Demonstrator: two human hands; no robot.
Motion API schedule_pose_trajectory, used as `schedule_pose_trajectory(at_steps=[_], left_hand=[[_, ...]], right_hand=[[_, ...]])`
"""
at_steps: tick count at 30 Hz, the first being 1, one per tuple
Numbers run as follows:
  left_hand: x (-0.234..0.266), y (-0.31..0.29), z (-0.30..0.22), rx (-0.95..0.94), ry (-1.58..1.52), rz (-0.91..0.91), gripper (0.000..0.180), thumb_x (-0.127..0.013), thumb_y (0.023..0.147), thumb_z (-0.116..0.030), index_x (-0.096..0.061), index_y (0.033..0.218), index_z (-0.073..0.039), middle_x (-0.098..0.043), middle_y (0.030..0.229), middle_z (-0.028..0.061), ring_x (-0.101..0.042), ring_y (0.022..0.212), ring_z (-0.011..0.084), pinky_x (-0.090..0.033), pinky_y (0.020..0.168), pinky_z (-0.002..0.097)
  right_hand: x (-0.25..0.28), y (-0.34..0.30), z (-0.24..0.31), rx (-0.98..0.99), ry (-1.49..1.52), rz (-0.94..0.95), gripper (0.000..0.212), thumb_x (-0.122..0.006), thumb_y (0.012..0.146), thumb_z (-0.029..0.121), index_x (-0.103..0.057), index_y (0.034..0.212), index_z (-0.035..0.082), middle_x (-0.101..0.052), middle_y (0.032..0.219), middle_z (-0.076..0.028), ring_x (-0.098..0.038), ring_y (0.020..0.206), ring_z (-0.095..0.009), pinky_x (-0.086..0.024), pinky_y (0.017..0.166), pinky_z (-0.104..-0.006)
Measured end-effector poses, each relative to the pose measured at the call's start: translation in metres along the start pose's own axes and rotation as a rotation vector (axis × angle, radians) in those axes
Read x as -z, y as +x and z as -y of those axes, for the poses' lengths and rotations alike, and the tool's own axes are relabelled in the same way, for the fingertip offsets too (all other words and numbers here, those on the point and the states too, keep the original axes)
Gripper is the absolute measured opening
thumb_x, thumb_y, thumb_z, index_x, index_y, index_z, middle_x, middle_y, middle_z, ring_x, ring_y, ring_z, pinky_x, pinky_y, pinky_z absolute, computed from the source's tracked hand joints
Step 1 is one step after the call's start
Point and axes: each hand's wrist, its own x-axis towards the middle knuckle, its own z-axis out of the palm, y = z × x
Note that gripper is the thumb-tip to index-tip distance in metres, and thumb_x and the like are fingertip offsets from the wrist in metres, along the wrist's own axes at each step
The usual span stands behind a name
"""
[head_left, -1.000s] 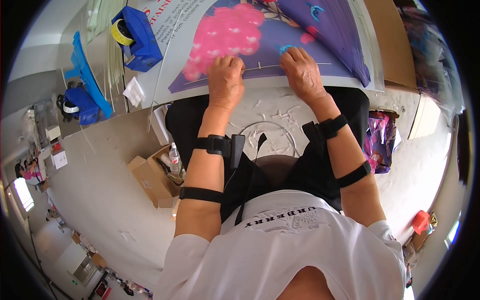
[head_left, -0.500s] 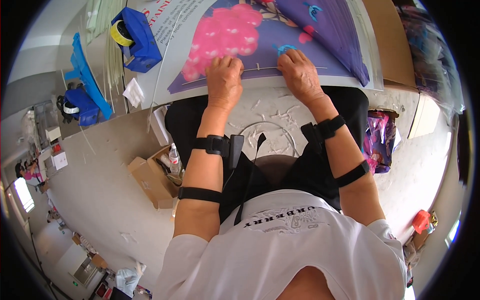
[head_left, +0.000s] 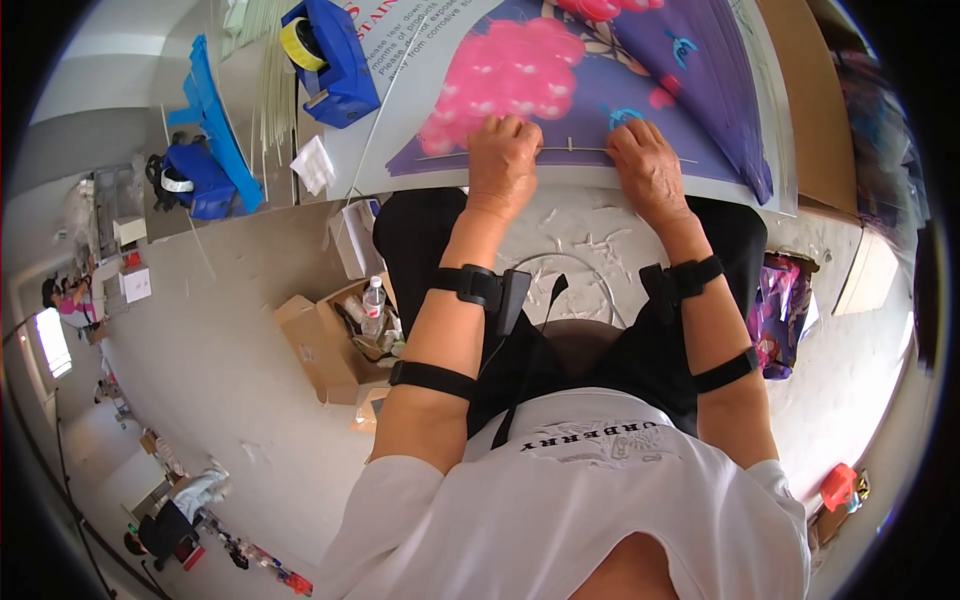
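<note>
Both hands upper centre of frame, on purple-pink printed sheet (head_left: 600,90) at table's near edge. Left hand (head_left: 503,160) curled, knuckles pressing thin rod (head_left: 575,150); right hand (head_left: 648,170) flat, fingers together on same rod. Judgement: keep your pressure even, rod parallel to sheet edge. Blue tape dispenser (head_left: 330,55) upper left, well apart. Open room right of your right hand; cardboard box (head_left: 325,345) below left.

purple sheet (head_left: 640,90) with pink blobs, perhaps flowers
</note>
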Motion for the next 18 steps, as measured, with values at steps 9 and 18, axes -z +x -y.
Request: schedule_pose_trajectory(at_steps=[9, 18], left_hand=[[0.02, 0.004, 0.009, 0.038, -0.091, -0.055, 0.014, -0.066, 0.068, -0.002, -0.056, 0.078, -0.007, -0.055, 0.078, 0.0086, -0.052, 0.081, 0.0285, -0.042, 0.071, 0.0401], [0.108, -0.019, 0.139, 0.705, 0.403, 0.116, 0.021, -0.067, 0.073, -0.014, -0.061, 0.085, 0.002, -0.06, 0.092, 0.0216, -0.058, 0.088, 0.0389, -0.047, 0.077, 0.0439]], right_hand=[[0.002, -0.001, 0.002, -0.028, -0.015, 0.027, 0.012, -0.061, 0.072, 0.005, -0.051, 0.08, 0.005, -0.052, 0.081, -0.011, -0.053, 0.08, -0.031, -0.044, 0.068, -0.0412], [0.006, 0.006, 0.035, -0.113, 0.175, -0.072, 0.012, -0.062, 0.072, 0.005, -0.055, 0.083, 0.004, -0.054, 0.081, -0.012, -0.053, 0.079, -0.032, -0.044, 0.067, -0.0409]])
